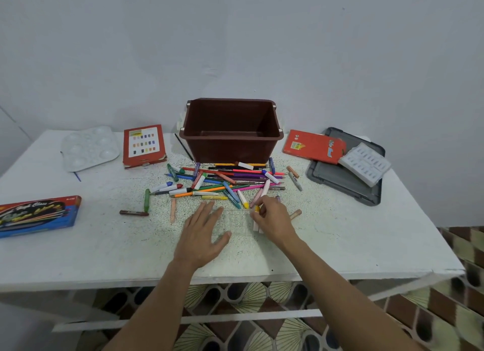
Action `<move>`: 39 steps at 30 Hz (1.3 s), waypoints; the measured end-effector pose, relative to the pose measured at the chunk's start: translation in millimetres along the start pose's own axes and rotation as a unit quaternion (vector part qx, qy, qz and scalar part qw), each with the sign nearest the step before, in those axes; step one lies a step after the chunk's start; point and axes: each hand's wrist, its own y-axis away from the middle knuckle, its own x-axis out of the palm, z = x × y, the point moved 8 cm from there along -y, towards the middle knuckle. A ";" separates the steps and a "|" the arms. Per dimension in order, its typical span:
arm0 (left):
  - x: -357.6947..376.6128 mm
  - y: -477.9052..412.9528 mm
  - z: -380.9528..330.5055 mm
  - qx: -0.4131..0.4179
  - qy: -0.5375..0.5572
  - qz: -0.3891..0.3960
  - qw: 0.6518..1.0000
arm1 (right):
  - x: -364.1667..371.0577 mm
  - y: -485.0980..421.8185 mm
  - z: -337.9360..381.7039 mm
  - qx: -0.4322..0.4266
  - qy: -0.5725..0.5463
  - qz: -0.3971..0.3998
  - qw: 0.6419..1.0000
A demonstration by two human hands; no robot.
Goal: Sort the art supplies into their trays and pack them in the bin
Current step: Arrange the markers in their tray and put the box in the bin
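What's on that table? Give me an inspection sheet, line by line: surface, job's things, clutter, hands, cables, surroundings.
Surface: white table, speckled in the middle.
Job's things: loose pile of crayons and pens in front of the brown bin; clear tray under the hands; white slotted tray on the grey lid.
Clutter: paint palette, red swatch box, red box by the lid, blue box, thin brush beside the bin.
Hands: left hand flat on the clear tray; right hand pinches a yellow crayon at the tray's right end.
Cables: nothing seen.
Surroundings: pale wall, patterned floor tiles.
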 end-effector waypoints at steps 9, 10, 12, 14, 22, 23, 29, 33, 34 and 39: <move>1.8 -1.0 0.8 -0.002 -0.013 0.004 1.000 | 4.8 7.9 7.7 -0.047 0.114 -0.001 0.992; 1.4 -1.7 0.5 0.000 -0.015 0.003 1.000 | 5.9 8.5 7.9 -0.053 0.119 -0.005 0.991; 0.9 -2.1 -0.1 0.003 -0.015 -0.002 1.000 | 8.1 10.3 7.7 -0.068 0.125 -0.011 0.990; 1.8 -1.2 0.6 0.002 -0.019 0.004 1.000 | 9.3 12.3 7.4 -0.074 0.130 -0.017 0.989; 1.4 -1.2 0.6 0.004 -0.019 -0.001 1.000 | 8.5 14.7 7.7 -0.078 0.135 -0.043 0.987; 1.2 -1.0 0.5 0.006 -0.022 -0.002 1.000 | 8.6 15.1 7.9 -0.078 0.138 -0.045 0.986; -0.1 -0.9 0.5 0.000 -0.025 0.001 1.000 | 9.0 14.8 7.2 -0.083 0.138 -0.055 0.985; 0.9 -0.9 0.9 -0.003 -0.021 0.005 1.000 | 0.9 9.5 7.6 -0.072 0.081 -0.049 0.993; 1.4 -0.9 0.8 -0.004 -0.021 0.007 1.000 | -3.3 6.5 6.8 -0.060 0.060 -0.053 0.995; 1.2 -1.1 0.5 -0.005 -0.015 0.010 1.000 | -22.4 -16.2 -1.9 -0.006 0.060 -0.069 0.996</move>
